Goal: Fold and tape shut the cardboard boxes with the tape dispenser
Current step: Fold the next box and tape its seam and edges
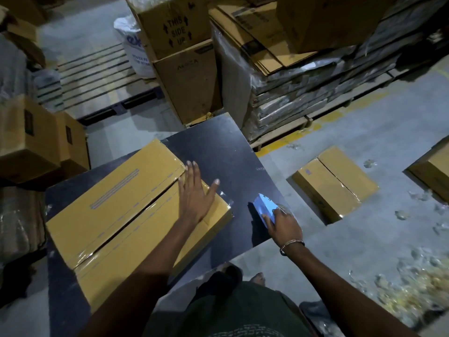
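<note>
The cardboard box [136, 215] is lain on the tabletop [226, 152], left hand [194, 193] pressed flat on it, grip open; the tape dispenser [264, 210] is gripped near the right edge by the right hand [284, 224].

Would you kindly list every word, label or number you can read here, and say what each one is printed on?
"THIS SIDE UP", with arrows: upper stacked carton.
Faint brand line, blurred: lower stacked carton.
Blue lettering, partly hidden, unreadable: white sack.
Dark labels, too small: side cartons.
Small blue mark, unreadable: sealed box on the floor.
No text legible: box on the table, tape dispenser.
</note>
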`<move>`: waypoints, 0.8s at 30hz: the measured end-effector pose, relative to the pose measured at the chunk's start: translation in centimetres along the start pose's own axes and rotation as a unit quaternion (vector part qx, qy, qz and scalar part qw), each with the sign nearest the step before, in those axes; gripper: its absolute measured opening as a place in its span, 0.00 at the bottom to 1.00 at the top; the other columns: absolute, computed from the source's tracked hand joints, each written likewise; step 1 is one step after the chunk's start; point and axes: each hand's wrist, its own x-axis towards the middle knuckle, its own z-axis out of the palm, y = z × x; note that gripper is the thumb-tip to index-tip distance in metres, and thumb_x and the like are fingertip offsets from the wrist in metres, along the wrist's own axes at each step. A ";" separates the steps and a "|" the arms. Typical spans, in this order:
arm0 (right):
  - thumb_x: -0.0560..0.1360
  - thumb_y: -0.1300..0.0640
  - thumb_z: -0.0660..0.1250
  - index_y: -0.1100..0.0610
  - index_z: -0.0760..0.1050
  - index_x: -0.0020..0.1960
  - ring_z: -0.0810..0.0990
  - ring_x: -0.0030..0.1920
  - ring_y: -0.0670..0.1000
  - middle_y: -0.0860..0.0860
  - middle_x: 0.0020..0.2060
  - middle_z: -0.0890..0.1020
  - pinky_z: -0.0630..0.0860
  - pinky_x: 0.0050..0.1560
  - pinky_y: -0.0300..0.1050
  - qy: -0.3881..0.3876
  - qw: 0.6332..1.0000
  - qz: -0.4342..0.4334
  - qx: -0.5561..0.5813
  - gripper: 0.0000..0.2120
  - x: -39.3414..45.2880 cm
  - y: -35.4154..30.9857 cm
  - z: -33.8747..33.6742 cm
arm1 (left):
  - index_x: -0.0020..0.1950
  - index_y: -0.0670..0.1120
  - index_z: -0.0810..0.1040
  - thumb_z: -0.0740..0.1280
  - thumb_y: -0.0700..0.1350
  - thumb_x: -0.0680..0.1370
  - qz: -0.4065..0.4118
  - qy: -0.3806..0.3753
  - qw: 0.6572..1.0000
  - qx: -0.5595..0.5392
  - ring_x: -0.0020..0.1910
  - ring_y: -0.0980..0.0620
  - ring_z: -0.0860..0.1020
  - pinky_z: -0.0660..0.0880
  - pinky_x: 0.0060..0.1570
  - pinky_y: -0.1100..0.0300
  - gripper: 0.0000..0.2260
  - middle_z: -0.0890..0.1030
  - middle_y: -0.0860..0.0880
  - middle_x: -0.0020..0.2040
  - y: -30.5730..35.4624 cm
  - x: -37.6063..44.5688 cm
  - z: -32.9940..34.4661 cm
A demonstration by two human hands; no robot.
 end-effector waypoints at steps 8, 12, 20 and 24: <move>0.82 0.42 0.66 0.58 0.82 0.57 0.85 0.49 0.58 0.57 0.53 0.87 0.81 0.49 0.49 -0.017 1.000 -0.014 -0.021 0.20 -0.5 -0.1 1.0 | 0.86 0.42 0.40 0.49 0.72 0.82 0.065 -0.040 0.986 0.148 0.84 0.48 0.36 0.43 0.83 0.40 0.45 0.37 0.44 0.86 1.7 -6.4 3.0; 0.80 0.43 0.68 0.58 0.84 0.54 0.86 0.50 0.55 0.56 0.53 0.87 0.82 0.48 0.47 0.010 0.999 -0.006 -0.040 0.17 -1.5 -0.8 0.7 | 0.86 0.43 0.44 0.53 0.69 0.83 0.036 -0.014 0.988 0.146 0.85 0.47 0.41 0.47 0.83 0.41 0.42 0.44 0.45 0.87 2.2 -6.3 3.7; 0.80 0.51 0.65 0.51 0.82 0.48 0.83 0.46 0.50 0.46 0.43 0.85 0.77 0.47 0.47 0.086 0.962 -0.002 0.258 0.08 -2.8 -9.2 -1.9 | 0.85 0.40 0.39 0.60 0.71 0.78 0.046 -0.039 0.987 0.152 0.85 0.45 0.39 0.45 0.83 0.41 0.52 0.40 0.42 0.86 1.8 -6.8 3.2; 0.80 0.42 0.62 0.52 0.81 0.60 0.83 0.56 0.53 0.49 0.52 0.86 0.76 0.57 0.47 -0.069 0.914 0.084 0.392 0.18 -2.9 -12.7 -0.6 | 0.86 0.40 0.46 0.59 0.64 0.79 0.097 -0.019 0.990 0.103 0.86 0.48 0.43 0.47 0.84 0.46 0.45 0.44 0.44 0.86 -1.5 -8.3 1.8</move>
